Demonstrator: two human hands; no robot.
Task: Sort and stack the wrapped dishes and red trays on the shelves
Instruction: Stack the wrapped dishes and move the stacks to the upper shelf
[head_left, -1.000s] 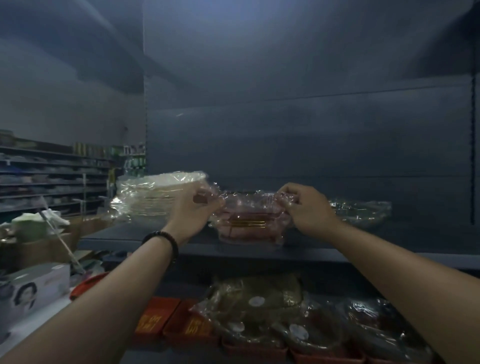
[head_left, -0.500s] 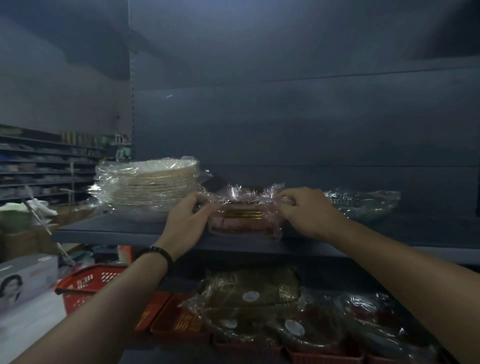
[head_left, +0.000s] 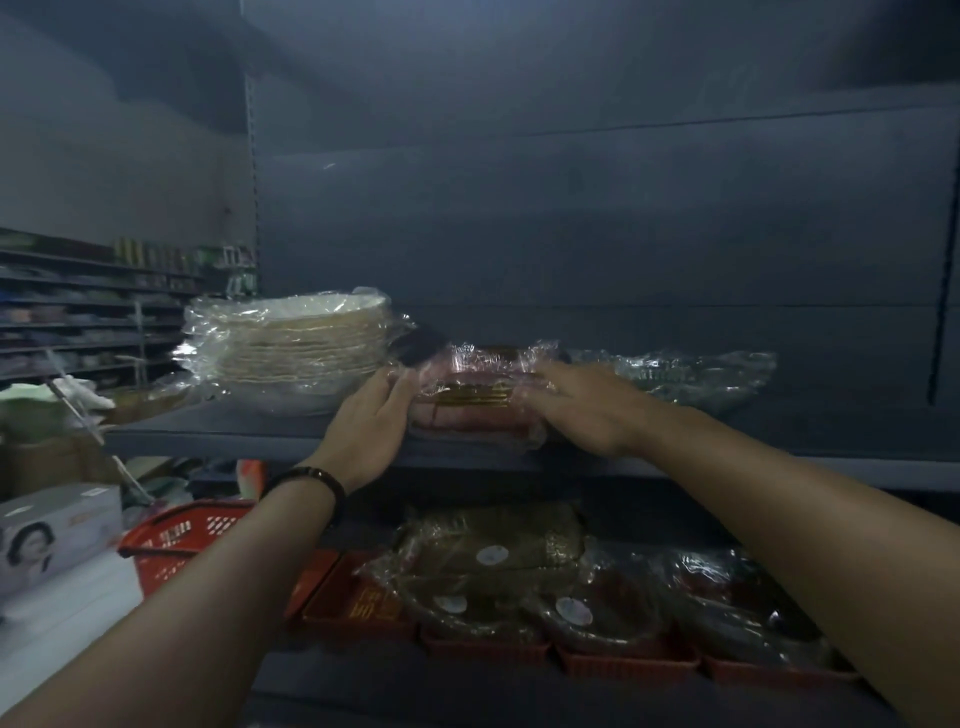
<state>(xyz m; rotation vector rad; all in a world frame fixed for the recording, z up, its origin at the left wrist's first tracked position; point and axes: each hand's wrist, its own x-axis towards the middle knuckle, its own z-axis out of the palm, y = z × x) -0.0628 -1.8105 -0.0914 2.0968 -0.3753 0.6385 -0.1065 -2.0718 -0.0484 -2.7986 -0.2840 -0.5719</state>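
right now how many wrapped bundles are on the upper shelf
3: cream plate stack at left, red pack in the middle, clear bundle at right; more may hide behind.

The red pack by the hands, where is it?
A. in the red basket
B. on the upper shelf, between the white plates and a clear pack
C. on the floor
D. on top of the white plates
B: the red pack sits on the upper shelf, the stack of white plates to its left and a clear pack to its right, with the left hand and right hand touching its ends.
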